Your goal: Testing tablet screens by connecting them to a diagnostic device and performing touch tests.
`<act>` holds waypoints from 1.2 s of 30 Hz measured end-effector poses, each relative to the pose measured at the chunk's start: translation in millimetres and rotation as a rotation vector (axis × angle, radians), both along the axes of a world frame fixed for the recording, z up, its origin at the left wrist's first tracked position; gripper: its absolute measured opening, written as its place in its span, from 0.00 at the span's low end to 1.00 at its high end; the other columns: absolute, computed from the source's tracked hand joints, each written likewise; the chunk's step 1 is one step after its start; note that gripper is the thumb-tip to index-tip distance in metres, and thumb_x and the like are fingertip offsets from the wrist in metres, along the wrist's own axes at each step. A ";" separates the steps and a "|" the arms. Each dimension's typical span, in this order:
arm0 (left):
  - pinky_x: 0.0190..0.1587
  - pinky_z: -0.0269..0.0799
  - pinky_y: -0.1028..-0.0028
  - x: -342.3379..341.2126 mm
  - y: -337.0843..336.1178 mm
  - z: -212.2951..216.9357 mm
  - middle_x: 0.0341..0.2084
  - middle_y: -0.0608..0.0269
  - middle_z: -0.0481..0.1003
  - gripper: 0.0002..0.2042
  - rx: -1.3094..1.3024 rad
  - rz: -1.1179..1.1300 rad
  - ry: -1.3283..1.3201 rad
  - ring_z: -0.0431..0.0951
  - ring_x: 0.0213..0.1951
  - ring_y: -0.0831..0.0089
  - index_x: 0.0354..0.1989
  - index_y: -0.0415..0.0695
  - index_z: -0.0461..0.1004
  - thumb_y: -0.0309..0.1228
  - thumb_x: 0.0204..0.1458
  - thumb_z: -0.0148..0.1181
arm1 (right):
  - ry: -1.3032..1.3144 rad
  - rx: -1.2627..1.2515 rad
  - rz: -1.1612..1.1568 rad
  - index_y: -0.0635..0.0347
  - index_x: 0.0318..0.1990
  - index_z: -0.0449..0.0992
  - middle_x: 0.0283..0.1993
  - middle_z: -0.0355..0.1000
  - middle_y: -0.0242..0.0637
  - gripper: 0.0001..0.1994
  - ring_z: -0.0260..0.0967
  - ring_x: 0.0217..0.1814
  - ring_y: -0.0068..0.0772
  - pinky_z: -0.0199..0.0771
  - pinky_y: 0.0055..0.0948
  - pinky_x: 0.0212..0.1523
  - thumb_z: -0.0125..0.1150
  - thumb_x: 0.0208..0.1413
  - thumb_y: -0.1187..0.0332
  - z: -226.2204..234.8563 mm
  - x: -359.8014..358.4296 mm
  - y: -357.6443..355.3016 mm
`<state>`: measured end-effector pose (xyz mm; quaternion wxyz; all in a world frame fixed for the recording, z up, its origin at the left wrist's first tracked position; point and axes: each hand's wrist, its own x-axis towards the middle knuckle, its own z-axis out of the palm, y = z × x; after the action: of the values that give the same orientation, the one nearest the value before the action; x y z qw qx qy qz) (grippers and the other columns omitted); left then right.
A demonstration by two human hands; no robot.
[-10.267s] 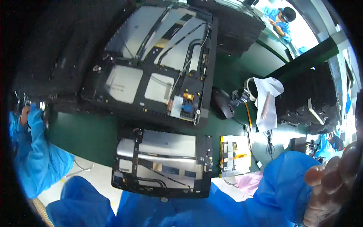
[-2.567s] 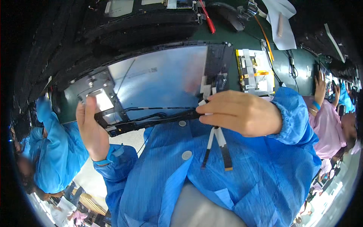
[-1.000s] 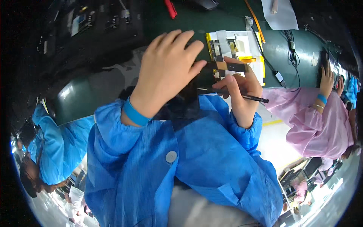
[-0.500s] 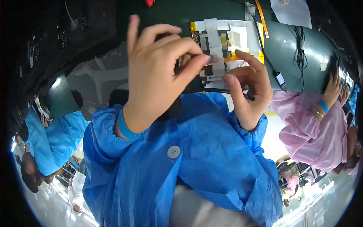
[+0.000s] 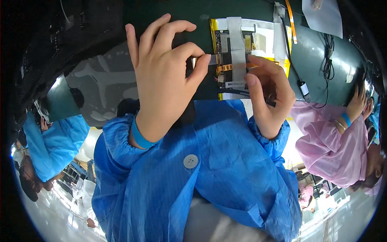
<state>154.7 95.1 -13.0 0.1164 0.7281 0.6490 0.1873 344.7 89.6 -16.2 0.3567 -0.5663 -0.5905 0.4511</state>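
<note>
My left hand (image 5: 163,74) is closed in a pinch, thumb and forefinger on a small translucent strip (image 5: 214,59). The strip reaches the left edge of a circuit board (image 5: 224,48), and my other left fingers are spread upward. Under the board lies a flat white pack (image 5: 263,27) with yellow edges, crossed by a strip of grey tape (image 5: 237,44). An orange flex cable (image 5: 226,67) runs across the board. My right hand (image 5: 272,86) rests at the pack's right side, fingers curled, thumb and forefinger apart. Something dark shows by its palm, too hidden to name.
A black cable with a silver plug (image 5: 304,88) lies right of the pack, near a bundled black cable (image 5: 329,60). A white sheet (image 5: 324,16) and an orange strip (image 5: 292,20) lie farther back. A pink-sleeved co-worker (image 5: 324,141) is at right, a blue-sleeved one (image 5: 56,145) at left.
My left forefinger and thumb have drawn back from over the board to its left edge, and the strip now shows there. My right thumb and forefinger have come closer together. The view has shifted slightly.
</note>
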 end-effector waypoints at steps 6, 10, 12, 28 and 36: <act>0.64 0.38 0.47 -0.5 0.3 -0.8 0.45 0.74 0.72 0.04 0.000 -0.001 -0.008 0.64 0.57 0.62 0.20 0.51 0.76 0.33 0.41 0.65 | -0.028 0.005 0.005 0.62 0.44 0.75 0.30 0.74 0.33 0.13 0.59 0.19 0.11 0.58 0.13 0.21 0.60 0.48 0.78 -0.8 -1.2 0.4; 0.64 0.38 0.47 -1.4 1.0 -1.2 0.45 0.74 0.72 0.04 0.011 -0.024 0.019 0.64 0.56 0.62 0.21 0.51 0.76 0.34 0.41 0.65 | -0.064 0.020 0.021 0.63 0.44 0.75 0.29 0.74 0.32 0.13 0.60 0.20 0.11 0.59 0.14 0.21 0.60 0.48 0.78 3.5 -1.8 1.6; 0.64 0.39 0.48 -2.1 1.1 -1.2 0.45 0.73 0.72 0.04 0.019 -0.012 0.001 0.64 0.56 0.62 0.21 0.51 0.76 0.34 0.42 0.64 | -0.145 0.023 0.087 0.60 0.43 0.76 0.28 0.72 0.33 0.14 0.65 0.22 0.17 0.63 0.18 0.22 0.61 0.46 0.78 5.8 -2.8 1.8; 0.64 0.39 0.50 1.6 2.8 4.7 0.44 0.71 0.69 0.04 -0.015 -0.016 0.001 0.64 0.55 0.63 0.22 0.50 0.76 0.33 0.40 0.64 | -0.477 0.362 0.337 0.54 0.45 0.77 0.29 0.66 0.32 0.19 0.67 0.25 0.31 0.66 0.27 0.22 0.65 0.40 0.73 9.7 -15.1 4.9; 0.64 0.37 0.48 0.5 3.1 11.4 0.42 0.69 0.69 0.07 0.012 -0.023 -0.041 0.63 0.56 0.62 0.23 0.48 0.75 0.35 0.40 0.65 | -0.118 -0.143 0.064 0.64 0.36 0.74 0.22 0.71 0.32 0.08 0.65 0.22 0.15 0.65 0.17 0.24 0.64 0.48 0.75 19.6 10.9 -12.8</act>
<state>155.2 98.2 -1.7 0.1274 0.7322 0.6369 0.2049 355.5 76.8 3.4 0.2655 -0.5967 -0.5944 0.4692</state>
